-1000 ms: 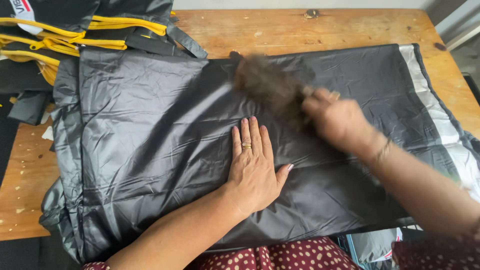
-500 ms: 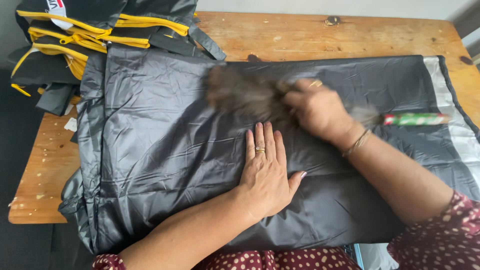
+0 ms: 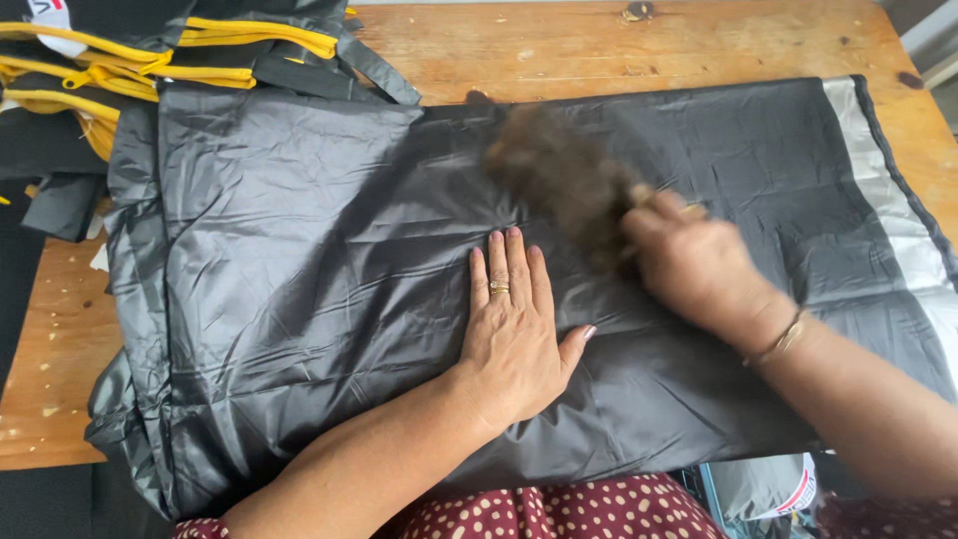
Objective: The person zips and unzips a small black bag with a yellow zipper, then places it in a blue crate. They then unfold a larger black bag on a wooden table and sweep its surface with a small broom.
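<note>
**Inspector:** Nearest, the left hand (image 3: pixel 511 334) lies flat, fingers spread, holding nothing, pressing the black fabric sheet (image 3: pixel 299 289) spread over the wooden counter (image 3: pixel 599 45).

**Clerk:** And the right hand (image 3: pixel 694 265)?

**Inspector:** Closed around the handle of a brown bristle brush (image 3: pixel 559 175), blurred, bristles on the sheet.

**Clerk:** Handling?

**Inspector:** I judge the sheet light, limp, slick and crease-prone; best pinned flat by a palm or taken at its edges. The grey band (image 3: pixel 888 200) marks the right end.

**Clerk:** Obstructions?

**Inspector:** At the far left, a pile of black pieces with yellow trim (image 3: pixel 150 50) touches the sheet's corner. The far counter edge shows bare wood.
</note>
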